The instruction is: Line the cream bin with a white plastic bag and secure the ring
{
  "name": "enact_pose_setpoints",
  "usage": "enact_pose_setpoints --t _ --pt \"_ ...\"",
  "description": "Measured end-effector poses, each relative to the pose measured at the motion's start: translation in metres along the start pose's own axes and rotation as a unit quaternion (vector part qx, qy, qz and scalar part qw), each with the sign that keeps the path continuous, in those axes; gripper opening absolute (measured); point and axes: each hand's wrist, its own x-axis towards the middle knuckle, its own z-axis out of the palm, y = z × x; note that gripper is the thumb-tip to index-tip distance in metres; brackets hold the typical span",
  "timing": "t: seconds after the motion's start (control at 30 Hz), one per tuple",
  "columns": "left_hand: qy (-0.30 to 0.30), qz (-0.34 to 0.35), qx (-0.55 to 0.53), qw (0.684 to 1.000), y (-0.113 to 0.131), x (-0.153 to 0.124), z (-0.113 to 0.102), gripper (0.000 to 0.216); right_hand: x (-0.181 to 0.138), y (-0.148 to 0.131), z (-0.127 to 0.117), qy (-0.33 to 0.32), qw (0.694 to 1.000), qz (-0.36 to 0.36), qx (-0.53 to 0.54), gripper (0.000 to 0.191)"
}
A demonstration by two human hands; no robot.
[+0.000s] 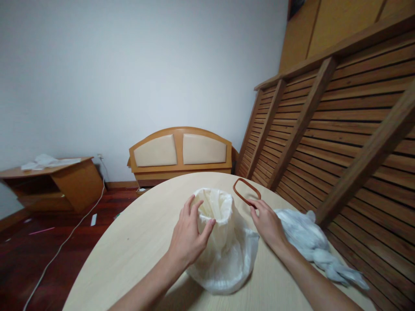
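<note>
A small bin (pixel 216 207) stands upright on the round table, with a white plastic bag (pixel 227 259) lining it, folded over its rim and hanging loosely outside. My left hand (pixel 189 235) is curved round the near left of the rim, thumb at the front edge and fingers along the left side. To the right of the bin, my right hand (pixel 267 221) pinches a brown rounded rectangular ring (pixel 250 185) by its near edge. The ring is tilted and apart from the bin. The bag covers the bin's outer wall.
On the table's (pixel 129 259) right side lies a knotted bundle of plastic bags (pixel 304 235). Slatted wooden panels (pixel 311 147) lean behind it. A headboard (pixel 180 149) stands beyond the table. At left are a low cabinet (pixel 74 185) and a white cable (pixel 69 242) across the floor.
</note>
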Motion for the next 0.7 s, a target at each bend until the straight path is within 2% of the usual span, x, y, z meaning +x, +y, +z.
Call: enact_pose_setpoints --t 0.1,0.23,0.33,0.43,0.53,0.7 --pt "-0.008 -0.022 0.027 0.999 0.009 0.000 -0.008 0.050 -0.001 -0.012 -0.006 0.075 0.994 -0.034 0.065 0.028" --pt "-0.018 -0.025 0.055 0.998 0.012 0.002 -0.016 0.053 -0.004 -0.036 -0.021 0.143 0.980 -0.099 0.101 0.024" --pt "0.026 0.017 0.062 0.998 0.008 0.005 -0.021 0.052 -0.007 -0.051 -0.030 0.179 0.966 -0.157 0.098 0.028" --pt "0.056 0.098 0.011 0.994 0.004 0.010 -0.029 0.055 -0.012 -0.062 -0.036 0.179 0.949 -0.238 0.102 0.038" --pt "0.036 0.166 -0.053 0.984 0.002 0.013 -0.039 0.056 -0.018 -0.071 -0.040 0.159 0.935 -0.296 0.115 0.045" --pt "0.024 0.195 -0.072 0.978 -0.001 0.018 -0.046 0.041 -0.024 -0.076 -0.043 0.141 0.930 -0.319 0.115 0.047"
